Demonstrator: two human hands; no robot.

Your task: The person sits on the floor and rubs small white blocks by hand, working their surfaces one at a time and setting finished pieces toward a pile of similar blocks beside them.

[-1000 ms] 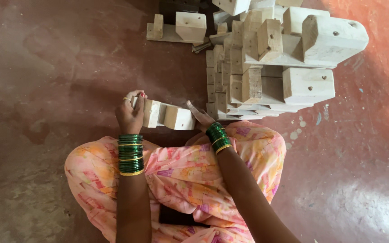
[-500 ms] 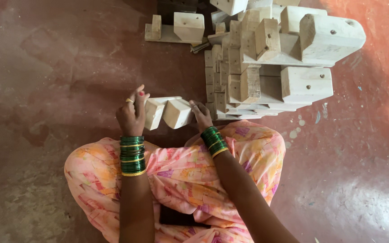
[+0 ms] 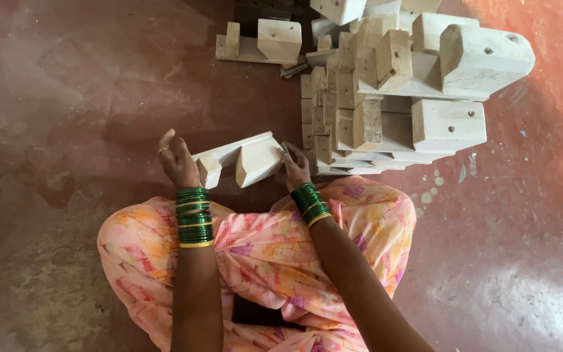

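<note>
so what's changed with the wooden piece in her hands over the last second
Both hands, left hand and right hand, kept hold of the wooden piece and turned it, its right end tipping upward. The stack of wooden pieces stayed put.

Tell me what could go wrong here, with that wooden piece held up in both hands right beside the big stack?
The wooden piece is held above the floor only at its two ends, by the left hand and right hand; a slipping grip could drop it onto the lap. The stack of wooden pieces has large blocks overhanging at the top, so a bump from the right hand, close beside it, might topple some.
</note>
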